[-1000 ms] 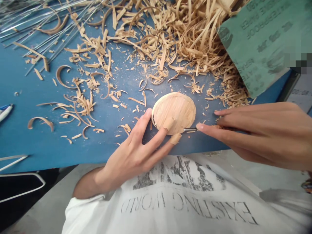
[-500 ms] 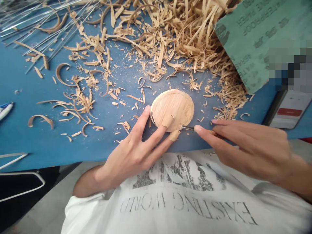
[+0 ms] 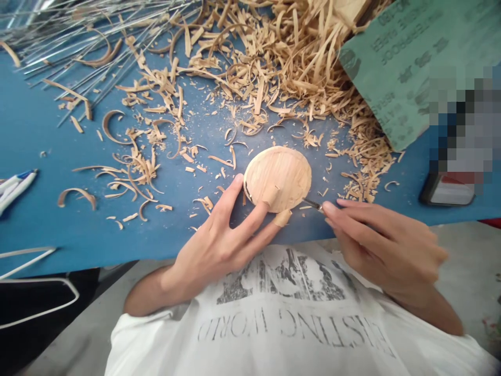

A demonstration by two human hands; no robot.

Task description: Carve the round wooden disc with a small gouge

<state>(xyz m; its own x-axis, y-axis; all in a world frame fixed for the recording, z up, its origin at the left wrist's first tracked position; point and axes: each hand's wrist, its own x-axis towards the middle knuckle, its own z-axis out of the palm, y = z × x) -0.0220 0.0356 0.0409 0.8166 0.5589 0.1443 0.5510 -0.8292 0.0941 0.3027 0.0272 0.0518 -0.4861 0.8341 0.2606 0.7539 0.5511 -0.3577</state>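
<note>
A round, flat piece of pale wood (image 3: 284, 172) lies on the blue tabletop in front of me. My left hand (image 3: 227, 235) steadies it, one fingertip at its left rim, another pressed on its face and a third by its near edge; two fingertips wear tan coverings. A dark, chipped-looking line runs along the disc's left rim. My right hand (image 3: 383, 240) is closed round a slim carving tool (image 3: 313, 203), whose handle is mostly hidden. The tool's thin metal tip meets the disc's lower right edge.
Curled wood shavings (image 3: 282, 62) heap up behind the disc, with looser curls to the left. Green sandpaper (image 3: 403, 68) and a phone (image 3: 450, 190) lie at the right. Thin metal rods (image 3: 102, 47) are at the far left, pens (image 3: 18, 190) nearer.
My right hand has turned and drawn slightly back, and the tool tip has shifted right along the disc's near edge. My left hand keeps its hold; the camera view has moved slightly.
</note>
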